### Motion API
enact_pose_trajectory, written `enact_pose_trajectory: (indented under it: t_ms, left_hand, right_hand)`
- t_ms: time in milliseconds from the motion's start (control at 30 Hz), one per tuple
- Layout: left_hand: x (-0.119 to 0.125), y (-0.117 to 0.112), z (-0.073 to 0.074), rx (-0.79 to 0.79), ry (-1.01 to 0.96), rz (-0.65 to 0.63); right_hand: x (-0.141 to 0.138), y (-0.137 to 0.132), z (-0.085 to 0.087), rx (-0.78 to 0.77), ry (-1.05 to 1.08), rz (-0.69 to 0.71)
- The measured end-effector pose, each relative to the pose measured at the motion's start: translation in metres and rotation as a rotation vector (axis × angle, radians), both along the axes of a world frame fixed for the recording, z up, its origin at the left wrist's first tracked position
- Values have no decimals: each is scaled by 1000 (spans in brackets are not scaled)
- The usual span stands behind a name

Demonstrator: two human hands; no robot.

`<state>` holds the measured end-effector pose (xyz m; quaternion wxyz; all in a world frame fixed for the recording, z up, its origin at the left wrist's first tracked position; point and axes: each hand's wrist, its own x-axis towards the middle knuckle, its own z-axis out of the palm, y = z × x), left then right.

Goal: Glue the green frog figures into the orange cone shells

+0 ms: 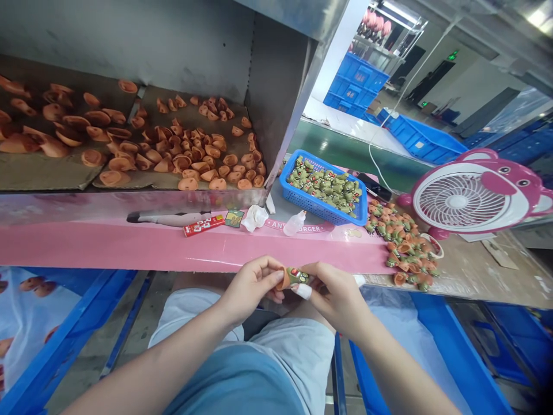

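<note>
Two hands work above the lap, in front of a pink-faced workbench and below a steel shelf unit. The shelf carries cardboard sheets spread with many orange moulded pieces. To the right of the shelf, on the bench, stand a pink bear-shaped desk fan and a blue plastic basket filled with green-and-orange figures. A loose pile of similar figures lies between the basket and the fan. Blue crates stand farther off. Nearer the operator lie a small squeeze bottle, a crumpled white tissue and a red packet. The small moulded figure sits between both hands, in front of the bench edge and above the lap. The left hand pinches its orange flared end with narrow-set fingers. The right hand closes on its green end, and one fingertip there is wrapped in white tape. The figure is judged light and slightly pliant, though its material cannot be confirmed. Its flared rim appears the most delicate part, so the firmer hold is probably on the green body
</note>
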<state>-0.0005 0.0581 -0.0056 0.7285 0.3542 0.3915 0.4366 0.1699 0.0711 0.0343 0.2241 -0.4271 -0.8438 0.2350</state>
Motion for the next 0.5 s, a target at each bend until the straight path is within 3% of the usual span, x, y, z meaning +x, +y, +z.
enact_pose_trajectory:
  t_ms: [100, 367, 500]
  left_hand:
    - [-2, 1, -6, -66, -33, 20]
    - [-3, 2, -1, -116, -97, -51]
    - [-5, -1, 6, -14, 69, 84]
  right_hand:
    - [0, 1, 4, -53, -84, 39]
    - [7, 8, -1, 76, -11, 216]
    - [7, 8, -2, 93, 29, 184]
